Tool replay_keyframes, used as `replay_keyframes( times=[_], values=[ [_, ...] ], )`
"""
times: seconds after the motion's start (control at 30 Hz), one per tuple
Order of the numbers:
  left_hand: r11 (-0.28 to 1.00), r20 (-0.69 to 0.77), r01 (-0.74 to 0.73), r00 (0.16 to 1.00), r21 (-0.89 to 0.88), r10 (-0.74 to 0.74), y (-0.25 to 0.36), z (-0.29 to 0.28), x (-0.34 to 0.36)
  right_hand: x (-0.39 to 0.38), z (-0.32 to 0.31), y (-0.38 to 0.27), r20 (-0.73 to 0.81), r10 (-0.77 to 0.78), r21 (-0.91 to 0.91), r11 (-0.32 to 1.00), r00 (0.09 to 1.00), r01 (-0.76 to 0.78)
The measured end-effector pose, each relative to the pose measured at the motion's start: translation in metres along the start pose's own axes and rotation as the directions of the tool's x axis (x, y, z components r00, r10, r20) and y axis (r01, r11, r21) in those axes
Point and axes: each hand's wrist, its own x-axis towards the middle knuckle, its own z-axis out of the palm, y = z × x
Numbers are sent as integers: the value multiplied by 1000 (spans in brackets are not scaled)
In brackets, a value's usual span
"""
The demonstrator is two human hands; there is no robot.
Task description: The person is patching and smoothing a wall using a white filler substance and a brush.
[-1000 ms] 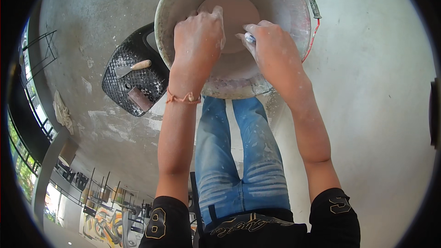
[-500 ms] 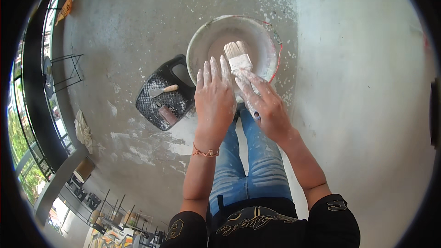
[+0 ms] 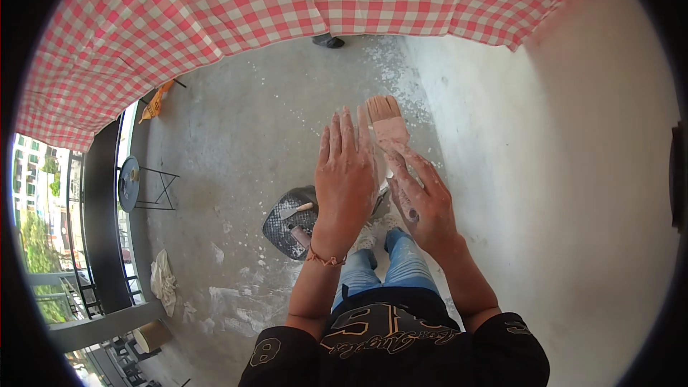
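A wide flat paintbrush (image 3: 390,129) with pale paint over its bristles and ferrule is in my right hand (image 3: 424,208), bristles pointing away from me. The fingers wrap its handle, whose holed end shows under the palm. Beside it, my left hand (image 3: 345,183) is held out flat, back upward, its straight fingers smeared with white. No object shows in it, though its palm side is hidden. Below and left of that hand lies a black textured plastic piece (image 3: 278,226). It carries a putty knife (image 3: 305,207) and a small brownish block (image 3: 300,236).
A red-and-white checkered cloth (image 3: 380,0) hangs across the far side, with a dark shoe (image 3: 328,41) below its edge. A pale wall (image 3: 545,193) rises on the right. At left are a round-topped stand (image 3: 129,184) and a crumpled rag (image 3: 163,281). Paint splashes mark the floor (image 3: 236,122).
The view has tilted up, bringing in the checkered cloth and shoe. Both hands, still side by side, are now raised in front of me. The round basin beneath them no longer shows clearly.
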Motion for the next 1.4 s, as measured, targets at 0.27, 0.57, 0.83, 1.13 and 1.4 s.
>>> replay_keyframes(
  times=[0.27, 0.57, 0.83, 1.13, 1.4],
  values=[
    [960, -181, -275, 948, -60, 260, 56, -92, 10, -13, -98, -79, -372, -45, -230, 972, 927, -45],
    [709, -437, -677, 708, -196, 555, 181, -159, 25, -94, -205, -146, -586, -64, -492, 820, 808, -292],
    [413, -535, -880, 471, -234, 701, 301, -197, -19, -193, -282, -210, -680, -117, -632, 594, 724, -498],
    [215, -692, -963, 267, -163, 670, 425, -250, -62, -275, -365, -268, -698, -212, -710, 334, 684, -621],
    [215, -766, -971, 215, -103, 606, 480, -297, -63, -304, -419, -306, -724, -244, -690, 234, 646, -685]
  ],
)
